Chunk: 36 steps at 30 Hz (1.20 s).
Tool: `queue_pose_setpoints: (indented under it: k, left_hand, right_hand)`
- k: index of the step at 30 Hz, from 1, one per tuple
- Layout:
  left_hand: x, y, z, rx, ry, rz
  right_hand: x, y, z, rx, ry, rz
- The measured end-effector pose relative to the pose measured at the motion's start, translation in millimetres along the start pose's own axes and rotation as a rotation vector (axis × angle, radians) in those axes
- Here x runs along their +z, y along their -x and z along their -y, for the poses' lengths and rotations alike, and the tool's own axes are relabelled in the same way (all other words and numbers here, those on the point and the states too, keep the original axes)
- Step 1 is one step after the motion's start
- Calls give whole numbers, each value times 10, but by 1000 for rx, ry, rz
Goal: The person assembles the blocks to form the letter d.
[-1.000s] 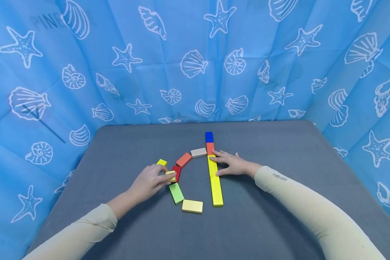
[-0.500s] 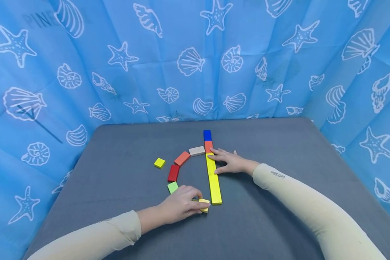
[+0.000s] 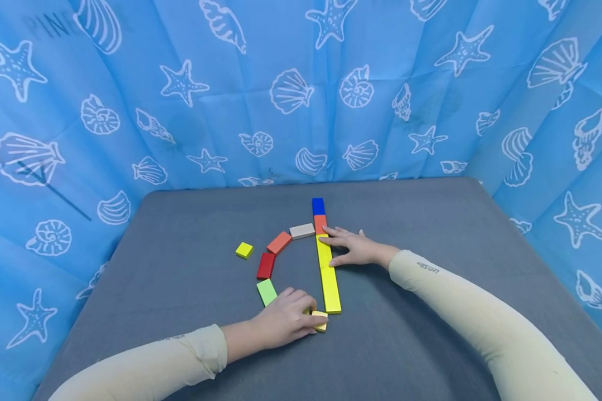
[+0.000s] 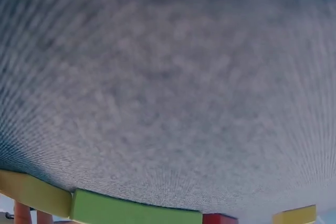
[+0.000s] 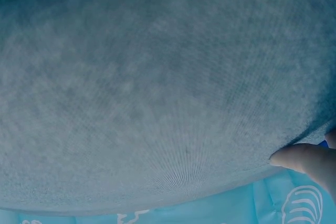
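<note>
In the head view my left hand point(image 3: 286, 319) pinches a small pale yellow block point(image 3: 320, 321) right by the lower end of a straight row of blocks. A longer pale yellow block lies mostly hidden under this hand. My right hand point(image 3: 353, 247) rests with spread fingers along the row's right side, touching the orange block point(image 3: 320, 224) and the upper yellow block point(image 3: 324, 252). A blue block point(image 3: 318, 206) tops the row. From the row, a curve bends left through a beige block point(image 3: 302, 231), an orange-red block point(image 3: 279, 243), a red block point(image 3: 266, 265) and a green block point(image 3: 267, 292).
Outside the curve, a small bright yellow block point(image 3: 244, 250) lies alone on the grey cloth-covered table point(image 3: 180, 250). A blue curtain point(image 3: 251, 106) with white shells and starfish surrounds the table's back and sides.
My left hand has carried the small pale yellow block from near the red block rightward and toward me, to the row's lower end. The right hand stays on the row.
</note>
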<state>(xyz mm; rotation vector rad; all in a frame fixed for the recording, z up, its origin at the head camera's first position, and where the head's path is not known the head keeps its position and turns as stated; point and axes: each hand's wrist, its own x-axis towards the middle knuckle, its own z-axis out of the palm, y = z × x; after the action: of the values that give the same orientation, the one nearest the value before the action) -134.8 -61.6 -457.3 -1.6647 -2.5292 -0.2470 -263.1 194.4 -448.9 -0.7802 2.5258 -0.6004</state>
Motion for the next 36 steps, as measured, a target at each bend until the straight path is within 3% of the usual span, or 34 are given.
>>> queue_pose_setpoints:
  k: [4,14,20,29,36]
  left_hand:
    - [-2,3,6,-16,-63,16]
    - [3,-27,-15,-26,-143,-13]
    - [10,-48,-37,-53,-147,-33]
    - [15,-27,-53,-2,-183,-81]
    - [34,-24,-51,-24,-196,-97]
  right_hand:
    - [-2,2,6,-3,2,2]
    - [-5,3,-1,11,-11,7]
    - [-4,-8,-1,8,-12,9]
    - [-7,-1,17,8,-7,9]
    - [-15,-1,21,21,-6,15]
